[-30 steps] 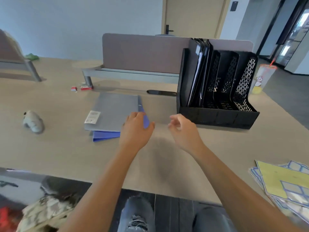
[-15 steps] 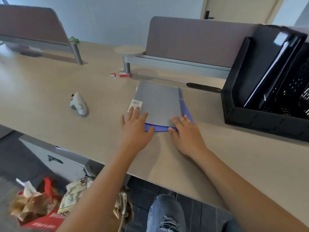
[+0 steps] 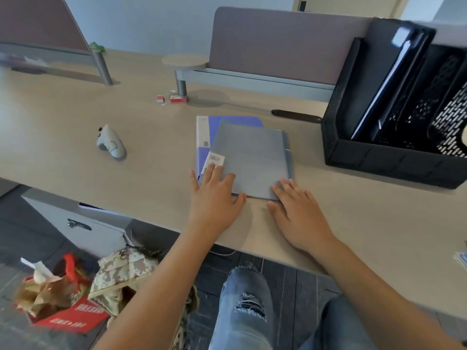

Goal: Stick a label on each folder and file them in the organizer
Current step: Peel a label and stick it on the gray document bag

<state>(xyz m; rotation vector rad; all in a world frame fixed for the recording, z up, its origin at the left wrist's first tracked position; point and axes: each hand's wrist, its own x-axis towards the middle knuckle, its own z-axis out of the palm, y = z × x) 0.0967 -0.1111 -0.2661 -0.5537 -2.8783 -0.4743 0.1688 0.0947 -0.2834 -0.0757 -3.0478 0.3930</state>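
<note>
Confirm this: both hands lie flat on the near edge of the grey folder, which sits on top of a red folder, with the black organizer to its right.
Wrong in one respect: the head view shows the folder under the grey folder is blue, not red. Left hand and right hand do lie flat on its near edge, with the black organizer to its right.

Both arms reach forward, left grip and right grip flat, fingers straight.
</note>
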